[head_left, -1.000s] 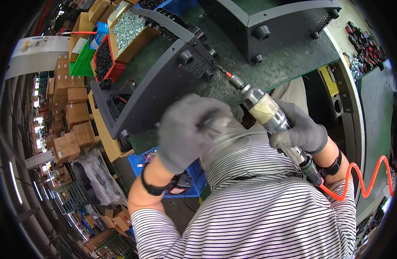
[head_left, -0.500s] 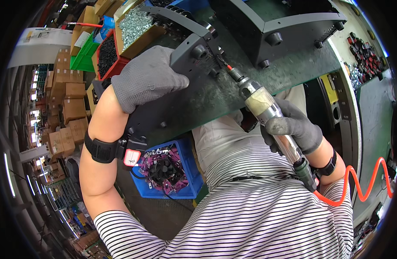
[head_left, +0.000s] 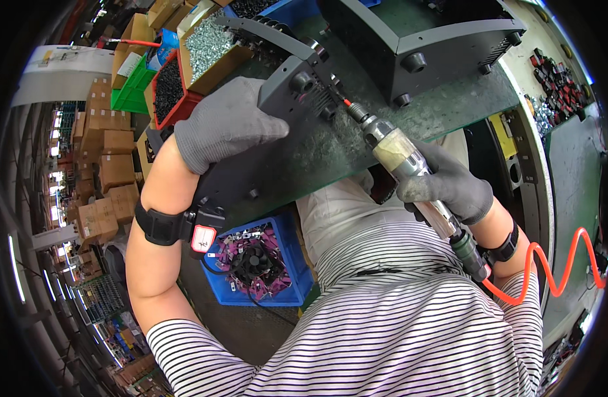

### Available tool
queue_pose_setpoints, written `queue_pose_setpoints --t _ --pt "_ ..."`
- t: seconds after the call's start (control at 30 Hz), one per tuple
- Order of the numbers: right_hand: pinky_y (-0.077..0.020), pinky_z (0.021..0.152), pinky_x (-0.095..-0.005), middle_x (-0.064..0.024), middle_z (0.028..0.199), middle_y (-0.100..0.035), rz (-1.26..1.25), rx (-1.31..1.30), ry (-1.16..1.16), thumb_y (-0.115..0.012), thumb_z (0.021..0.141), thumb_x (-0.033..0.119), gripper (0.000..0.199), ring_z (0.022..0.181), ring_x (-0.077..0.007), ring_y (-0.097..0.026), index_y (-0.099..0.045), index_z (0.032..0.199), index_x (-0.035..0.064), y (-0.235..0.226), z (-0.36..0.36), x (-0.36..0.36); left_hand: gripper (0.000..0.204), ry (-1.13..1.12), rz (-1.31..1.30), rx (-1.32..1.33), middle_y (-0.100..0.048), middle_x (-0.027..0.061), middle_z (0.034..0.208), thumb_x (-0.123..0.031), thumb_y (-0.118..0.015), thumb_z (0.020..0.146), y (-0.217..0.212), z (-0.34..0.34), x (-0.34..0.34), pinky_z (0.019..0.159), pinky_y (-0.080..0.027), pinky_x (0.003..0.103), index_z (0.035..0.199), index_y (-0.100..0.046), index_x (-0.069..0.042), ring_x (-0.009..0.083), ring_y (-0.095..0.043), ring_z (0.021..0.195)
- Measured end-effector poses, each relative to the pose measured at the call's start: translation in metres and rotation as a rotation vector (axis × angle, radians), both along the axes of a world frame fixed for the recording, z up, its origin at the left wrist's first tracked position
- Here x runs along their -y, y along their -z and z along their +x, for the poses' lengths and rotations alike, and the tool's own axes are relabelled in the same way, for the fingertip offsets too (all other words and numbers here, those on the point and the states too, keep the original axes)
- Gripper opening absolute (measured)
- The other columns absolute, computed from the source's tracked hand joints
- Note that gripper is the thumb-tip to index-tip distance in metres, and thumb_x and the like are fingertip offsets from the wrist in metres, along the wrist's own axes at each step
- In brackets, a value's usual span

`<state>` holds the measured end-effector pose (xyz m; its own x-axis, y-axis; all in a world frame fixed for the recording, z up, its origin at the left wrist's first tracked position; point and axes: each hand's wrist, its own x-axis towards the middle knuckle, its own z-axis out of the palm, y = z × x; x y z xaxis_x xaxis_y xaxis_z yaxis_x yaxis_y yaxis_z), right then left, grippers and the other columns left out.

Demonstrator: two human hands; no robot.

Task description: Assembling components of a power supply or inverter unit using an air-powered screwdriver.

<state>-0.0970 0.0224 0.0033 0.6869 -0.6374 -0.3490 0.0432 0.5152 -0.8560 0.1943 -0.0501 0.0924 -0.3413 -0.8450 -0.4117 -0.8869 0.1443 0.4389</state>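
Note:
My left hand [head_left: 232, 122], in a grey glove, is closed on the near left edge of a dark grey metal housing [head_left: 277, 89] with round black feet. Its thumb lies along the near side, and its other fingers are partly hidden. My gloved right hand [head_left: 449, 184] is wrapped round a silver air screwdriver [head_left: 400, 155], which slants up and leftward. The bit, with a red collar, points at the right edge of that housing. Whether the tip touches it I cannot tell. A coiled orange air hose [head_left: 535, 264] runs from the tool's rear end.
A second dark grey housing [head_left: 443, 63] stands on the green bench top [head_left: 357, 149] to the right. At the far left are a box of silver screws [head_left: 211, 46], a red bin of black screws [head_left: 168, 89] and a green bin [head_left: 133, 89]. A blue crate [head_left: 294, 264] of purple parts sits below.
The screwdriver and my right hand have shifted slightly up and left. My left hand keeps its hold on the housing, and the whole view has moved a little.

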Motion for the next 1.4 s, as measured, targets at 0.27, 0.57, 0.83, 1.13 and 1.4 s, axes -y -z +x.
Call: queue_pose_setpoints --t 0.27,0.57,0.83,1.13,1.4 --pt "-0.0472 0.073 -0.0247 -0.001 0.091 -0.058 -0.048 0.031 -0.045 -0.08 0.076 0.027 0.063 0.08 -0.0086 -0.054 -0.05 0.122 -0.0031 -0.003 -0.022 -0.009 0.035 -0.359 0.181 -1.011 -0.064 0.0091 0.087 -0.032 -0.057 0.091 -0.023 -0.024 -0.069 0.063 -0.045 0.022 0.102 -0.062 0.002 0.0124 -0.059 0.075" --pt "-0.0447 0.073 -0.0245 0.0005 0.09 -0.053 -0.079 0.011 -0.099 -0.086 0.071 0.031 0.071 0.08 -0.0082 -0.049 -0.051 0.123 -0.0025 -0.003 -0.033 -0.017 0.027 -0.929 0.831 -1.689 -0.063 0.0086 0.089 -0.007 -0.046 0.095 0.119 -0.043 -0.075 0.055 -0.046 0.021 0.12 -0.054 0.003 0.0108 -0.057 0.068" --pt "-0.046 0.075 -0.0252 -0.0019 0.093 -0.056 -0.062 -0.057 -0.118 -0.086 0.07 0.034 0.08 0.083 -0.0098 -0.052 -0.049 0.129 -0.0046 -0.003 -0.028 -0.02 0.032 -0.708 0.76 -1.661 -0.056 -0.0024 0.076 -0.028 -0.052 0.1 0.119 -0.04 -0.073 0.045 -0.033 0.016 0.116 -0.057 -0.001 0.0035 -0.037 0.054" --pt "-0.0483 0.08 -0.0288 -0.0056 0.099 -0.059 -0.076 -0.062 -0.2 -0.087 0.069 0.036 0.085 0.087 -0.0134 -0.055 -0.047 0.132 -0.0042 -0.002 -0.022 -0.02 0.038 -0.675 0.795 -1.827 -0.05 -0.0031 0.065 -0.032 -0.052 0.099 0.12 -0.038 -0.073 0.04 -0.03 0.017 0.121 -0.058 -0.001 0.0039 -0.034 0.05" --pt "-0.0491 0.08 -0.0292 -0.007 0.101 -0.06 -0.093 -0.04 -0.19 -0.088 0.068 0.032 0.085 0.089 -0.0138 -0.057 -0.046 0.133 -0.0032 0.001 -0.023 -0.022 0.038 -0.698 0.571 -1.566 -0.043 -0.0048 0.061 -0.033 -0.05 0.1 0.107 -0.046 -0.08 0.039 -0.027 0.017 0.115 -0.06 0.001 0.0026 -0.031 0.046"
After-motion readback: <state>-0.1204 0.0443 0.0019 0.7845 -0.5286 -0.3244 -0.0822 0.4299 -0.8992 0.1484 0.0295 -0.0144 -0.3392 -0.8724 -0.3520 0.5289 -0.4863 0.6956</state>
